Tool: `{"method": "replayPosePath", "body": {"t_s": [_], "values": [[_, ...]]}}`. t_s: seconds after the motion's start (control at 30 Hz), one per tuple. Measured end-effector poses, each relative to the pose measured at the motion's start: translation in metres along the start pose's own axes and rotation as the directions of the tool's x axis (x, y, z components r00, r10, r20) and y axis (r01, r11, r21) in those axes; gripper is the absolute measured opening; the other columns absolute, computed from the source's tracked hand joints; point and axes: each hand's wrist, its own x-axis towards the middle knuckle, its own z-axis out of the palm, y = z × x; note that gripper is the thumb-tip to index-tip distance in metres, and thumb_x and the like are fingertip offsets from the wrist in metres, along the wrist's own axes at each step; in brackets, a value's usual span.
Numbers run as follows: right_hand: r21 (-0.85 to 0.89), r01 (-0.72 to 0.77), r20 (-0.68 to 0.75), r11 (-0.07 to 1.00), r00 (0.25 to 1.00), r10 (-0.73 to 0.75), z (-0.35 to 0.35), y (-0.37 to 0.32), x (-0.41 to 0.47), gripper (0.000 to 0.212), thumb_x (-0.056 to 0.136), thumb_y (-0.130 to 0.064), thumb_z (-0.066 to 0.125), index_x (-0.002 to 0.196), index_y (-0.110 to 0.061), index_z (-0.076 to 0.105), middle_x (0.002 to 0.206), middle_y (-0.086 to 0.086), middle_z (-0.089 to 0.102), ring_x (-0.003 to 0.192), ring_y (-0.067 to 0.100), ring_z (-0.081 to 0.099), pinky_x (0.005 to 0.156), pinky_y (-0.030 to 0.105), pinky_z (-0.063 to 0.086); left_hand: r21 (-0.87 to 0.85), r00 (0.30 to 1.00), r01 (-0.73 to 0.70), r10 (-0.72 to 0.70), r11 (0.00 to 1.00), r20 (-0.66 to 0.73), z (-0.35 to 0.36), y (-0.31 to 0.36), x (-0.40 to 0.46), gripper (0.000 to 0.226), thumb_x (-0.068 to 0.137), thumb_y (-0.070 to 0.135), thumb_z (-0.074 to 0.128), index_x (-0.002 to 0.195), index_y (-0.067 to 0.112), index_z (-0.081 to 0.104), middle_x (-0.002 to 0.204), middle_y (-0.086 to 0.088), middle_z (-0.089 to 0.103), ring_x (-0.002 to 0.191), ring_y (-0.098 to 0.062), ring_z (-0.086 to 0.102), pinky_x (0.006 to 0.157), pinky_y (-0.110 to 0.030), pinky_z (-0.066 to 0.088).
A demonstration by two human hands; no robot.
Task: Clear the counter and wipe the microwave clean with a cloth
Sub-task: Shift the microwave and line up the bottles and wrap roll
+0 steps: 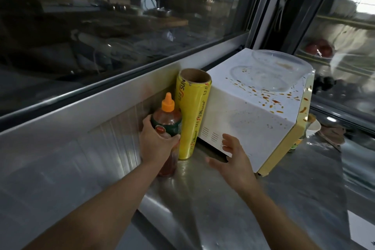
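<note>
The left hand [156,144] gripped the sauce bottle [167,126] around its middle, fingers and thumb curled round the labelled body. The bottle had an orange cap and held red sauce; it stood on the steel table [213,199] against the back panel, just beside a yellow roll of cling film [191,113]. The roll stood upright, its cardboard core open at the top, touching or nearly touching the left side of the microwave [251,128].

The right hand [233,160] was held wide, fingers spread and straight, holding nothing, close in front of the microwave's vented side panel; contact with the panel could not be confirmed.

The microwave sat on the table at the right, in the corner below the window [121,26]. Its white top carried scattered orange-red sauce splatter [272,101], densest toward the front right edge. Clear plastic containers [280,69] rested on that top, at the rear. A small white cup [313,128] stood on the table beyond the microwave's front right corner. No cloth was visible.
</note>
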Motion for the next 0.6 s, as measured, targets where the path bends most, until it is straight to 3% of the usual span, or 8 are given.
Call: {"method": "replayPosePath", "body": {"t_s": [0.33, 0.47, 0.6], "values": [[-0.023, -0.023, -0.073, 0.999, 0.997, 0.021, -0.005, -0.011, -0.022, 0.084, 0.068, -0.029, 0.082, 0.138, -0.029, 0.034, 0.137, -0.003, 0.046, 0.115, 0.007, 0.044, 0.090, 0.027, 0.041, 0.041, 0.997, 0.049, -0.051, 0.998, 0.055, -0.016, 0.007, -0.023, 0.105, 0.062, 0.024, 0.086, 0.145, 0.014, 0.023, 0.145, -0.009, 0.035, 0.132, -0.026, 0.037, 0.108, -0.043, 0.036], [-0.023, -0.031, -0.133, 0.999, 0.991, 0.028, -0.020, -0.021, -0.042, 0.085, 0.069, -0.027, 0.082, 0.139, -0.025, 0.034, 0.137, 0.000, 0.046, 0.118, 0.011, 0.045, 0.093, 0.030, 0.043, 0.110, 0.998, 0.021, -0.028, 0.994, 0.061, -0.030, 0.008, -0.051, 0.098, 0.059, 0.025, 0.086, 0.139, 0.016, 0.030, 0.138, -0.008, 0.043, 0.127, -0.031, 0.038, 0.105, -0.045, 0.034], [-0.027, -0.044, -0.188, 0.999, 0.981, 0.039, -0.039, -0.026, -0.062, 0.086, 0.069, -0.026, 0.082, 0.139, -0.024, 0.033, 0.137, 0.002, 0.045, 0.118, 0.012, 0.045, 0.088, 0.026, 0.040, 0.071, 0.971, -0.003, -0.014, 0.997, 0.240, -0.034, 0.017, -0.076, 0.097, 0.059, 0.023, 0.086, 0.139, 0.019, 0.032, 0.137, -0.005, 0.044, 0.127, -0.028, 0.040, 0.105, -0.048, 0.038]]}}
